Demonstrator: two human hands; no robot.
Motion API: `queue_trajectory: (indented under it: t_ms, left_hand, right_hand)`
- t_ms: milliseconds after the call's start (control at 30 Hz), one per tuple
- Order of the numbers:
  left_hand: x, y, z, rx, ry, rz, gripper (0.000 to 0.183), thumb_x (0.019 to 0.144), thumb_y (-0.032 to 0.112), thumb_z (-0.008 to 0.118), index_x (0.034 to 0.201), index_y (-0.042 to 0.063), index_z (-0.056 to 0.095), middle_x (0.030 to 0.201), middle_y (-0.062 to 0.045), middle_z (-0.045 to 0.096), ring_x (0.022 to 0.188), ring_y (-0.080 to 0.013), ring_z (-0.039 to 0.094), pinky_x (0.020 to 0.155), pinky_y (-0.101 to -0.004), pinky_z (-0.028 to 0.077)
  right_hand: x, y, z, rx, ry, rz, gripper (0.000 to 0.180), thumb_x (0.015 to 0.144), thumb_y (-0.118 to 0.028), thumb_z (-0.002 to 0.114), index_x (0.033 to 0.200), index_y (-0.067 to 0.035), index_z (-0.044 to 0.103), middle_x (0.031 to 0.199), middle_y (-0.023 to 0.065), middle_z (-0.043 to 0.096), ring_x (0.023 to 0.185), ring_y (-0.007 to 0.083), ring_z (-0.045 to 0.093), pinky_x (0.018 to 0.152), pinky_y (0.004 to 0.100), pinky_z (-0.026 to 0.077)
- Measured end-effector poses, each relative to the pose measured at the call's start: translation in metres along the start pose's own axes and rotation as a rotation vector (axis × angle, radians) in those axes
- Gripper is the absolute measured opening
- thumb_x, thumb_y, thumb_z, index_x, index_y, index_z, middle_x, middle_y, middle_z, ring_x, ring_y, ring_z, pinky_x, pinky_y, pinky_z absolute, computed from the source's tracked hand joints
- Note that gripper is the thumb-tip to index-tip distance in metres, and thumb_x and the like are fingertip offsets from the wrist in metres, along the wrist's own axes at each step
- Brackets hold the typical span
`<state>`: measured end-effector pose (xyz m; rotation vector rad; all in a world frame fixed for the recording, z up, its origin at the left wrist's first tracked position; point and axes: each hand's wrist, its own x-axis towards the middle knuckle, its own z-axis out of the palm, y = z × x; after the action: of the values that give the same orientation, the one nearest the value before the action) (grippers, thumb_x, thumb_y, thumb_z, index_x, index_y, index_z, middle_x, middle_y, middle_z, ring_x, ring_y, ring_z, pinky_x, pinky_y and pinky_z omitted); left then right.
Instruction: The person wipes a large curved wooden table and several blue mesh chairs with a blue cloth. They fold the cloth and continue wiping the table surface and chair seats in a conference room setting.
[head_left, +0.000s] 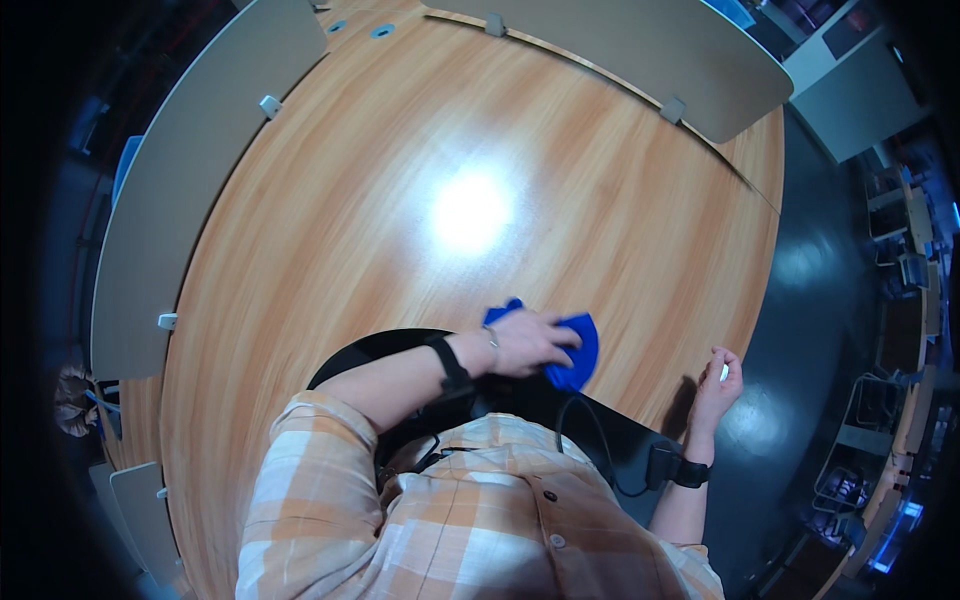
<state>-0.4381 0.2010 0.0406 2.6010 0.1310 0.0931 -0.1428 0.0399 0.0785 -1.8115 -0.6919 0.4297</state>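
My left hand (525, 343) reaches across in front of my body and grips a crumpled blue cloth (589, 341) near the front edge of the wood-grain table (360, 225). The fingers lie bent over the cloth, and part of it sticks out behind the hand. Off to the right, my right hand (718, 382) is raised by the table's right edge, its fingers curled around a small white object (724, 373). What that object is cannot be told. Both wrists wear black straps, the right one with a black device (664, 465) attached.
Grey-beige divider panels (202, 187) stand along the table's left side and far edge (600, 52), held by small clamps. Round inserts (382, 31) sit at the far left corner. A black curved surface (360, 360) and a cable lie close to my body. Dark floor and chairs (855, 442) are at right.
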Motion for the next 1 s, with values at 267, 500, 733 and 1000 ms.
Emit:
queue_trajectory:
  t_ms: [267, 500, 733, 1000]
  left_hand:
    - [-0.108, -0.054, -0.057, 0.070, 0.249, -0.830, 0.059, 0.073, 0.015, 0.071, 0.130, 0.021, 0.055, 0.137, -0.001, 0.049, 0.100, -0.0333, 0.053, 0.088, -0.0415, 0.050]
    - [-0.105, -0.014, -0.089, -0.871, 1.006, -0.617, 0.050, 0.100, 0.044, 0.047, 0.133, 0.006, 0.051, 0.118, -0.008, 0.061, 0.102, -0.0194, 0.062, 0.089, -0.0331, 0.051]
    - [-0.109, 0.047, -0.061, -2.024, 1.527, -0.311, 0.056, 0.103, 0.050, 0.027, 0.133, 0.007, 0.045, 0.127, -0.019, 0.057, 0.123, -0.0281, 0.054, 0.107, -0.0408, 0.041]
    - [-0.232, 0.079, -0.040, -1.722, 1.664, -0.874, 0.027, 0.096, 0.025, 0.055, 0.075, 0.010, 0.050, 0.064, -0.001, 0.049, 0.049, -0.0078, 0.042, 0.039, -0.0189, 0.030]
  right_hand:
    - [-0.011, -0.068, 0.095, 0.127, -0.393, -0.075, 0.019, 0.099, -0.020, 0.056, 0.092, -0.004, 0.062, 0.066, -0.0072, 0.046, 0.056, 0.0011, 0.040, 0.049, 0.0190, 0.030]
    - [-0.046, -0.164, 0.199, 0.236, -0.808, -0.337, 0.024, 0.100, -0.023, 0.055, 0.087, -0.003, 0.062, 0.066, -0.0025, 0.053, 0.061, 0.0041, 0.047, 0.053, 0.0224, 0.037]
    - [-0.126, -0.163, 0.279, -0.109, -0.971, -1.156, 0.032, 0.095, -0.025, 0.051, 0.112, 0.002, 0.055, 0.115, 0.0190, 0.057, 0.122, 0.0412, 0.045, 0.104, 0.0589, 0.029]
    - [-0.101, -0.121, 0.296, -0.499, -1.101, -1.179, 0.068, 0.087, -0.044, 0.062, 0.144, -0.016, 0.040, 0.143, 0.0225, 0.040, 0.135, 0.0438, 0.033, 0.109, 0.0594, 0.025]
